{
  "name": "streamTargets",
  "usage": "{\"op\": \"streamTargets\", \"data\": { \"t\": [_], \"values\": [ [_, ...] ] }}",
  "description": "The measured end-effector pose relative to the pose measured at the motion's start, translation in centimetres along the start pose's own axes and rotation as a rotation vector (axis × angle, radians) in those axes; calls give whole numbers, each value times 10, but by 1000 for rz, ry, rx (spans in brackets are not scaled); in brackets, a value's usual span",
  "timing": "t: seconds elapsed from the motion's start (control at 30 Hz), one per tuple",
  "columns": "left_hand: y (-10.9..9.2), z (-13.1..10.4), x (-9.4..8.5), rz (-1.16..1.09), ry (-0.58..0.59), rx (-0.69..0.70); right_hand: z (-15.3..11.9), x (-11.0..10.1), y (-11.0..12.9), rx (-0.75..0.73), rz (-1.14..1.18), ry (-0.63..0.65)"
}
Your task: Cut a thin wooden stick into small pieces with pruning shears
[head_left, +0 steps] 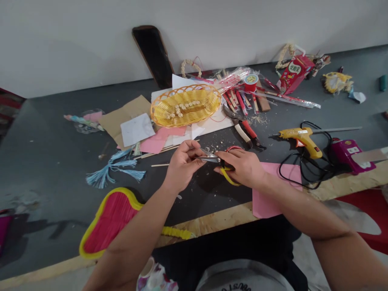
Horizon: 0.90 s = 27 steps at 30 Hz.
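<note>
Scissors (218, 160), clamped in my right fingers (226, 156) above the dark bench (54, 161).
My left fingers (193, 165) pinch together at their tip, on what I can't tell; red carton (298, 72) reading "优酸乳" stands near pale wall (75, 44).

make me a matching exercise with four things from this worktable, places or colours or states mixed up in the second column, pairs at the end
Things:
1. scissors
2. glue gun
3. tassel
4. basket

Matches:
A. blue
B. holding small pale pieces
C. in the right hand
D. beside the purple box

Pairs: 1-C, 2-D, 3-A, 4-B
</note>
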State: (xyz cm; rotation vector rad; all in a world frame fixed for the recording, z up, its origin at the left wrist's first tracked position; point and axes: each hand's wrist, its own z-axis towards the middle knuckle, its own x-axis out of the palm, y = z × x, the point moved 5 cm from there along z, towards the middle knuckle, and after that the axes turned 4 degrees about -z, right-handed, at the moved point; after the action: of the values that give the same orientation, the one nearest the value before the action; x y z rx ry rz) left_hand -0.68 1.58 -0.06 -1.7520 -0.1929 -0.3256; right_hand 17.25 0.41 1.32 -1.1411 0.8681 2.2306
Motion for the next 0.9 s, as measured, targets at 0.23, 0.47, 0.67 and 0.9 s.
{"op": "streamTargets", "data": {
  "t": [0.23,0.47,0.67,0.9],
  "values": [
    [-2,-1,-3,72,-5,32,0,0,1,0,-1,54],
    [-1,-4,-2,40,-8,43,-2,-2,4,-25,-73,41],
    [-4,-2,-4,315,-42,176,4,-12,-9,85,101,-55],
    [-1,5,3,1009,-11,322,5,-27,-36,375,312,-230]
  ]
}}
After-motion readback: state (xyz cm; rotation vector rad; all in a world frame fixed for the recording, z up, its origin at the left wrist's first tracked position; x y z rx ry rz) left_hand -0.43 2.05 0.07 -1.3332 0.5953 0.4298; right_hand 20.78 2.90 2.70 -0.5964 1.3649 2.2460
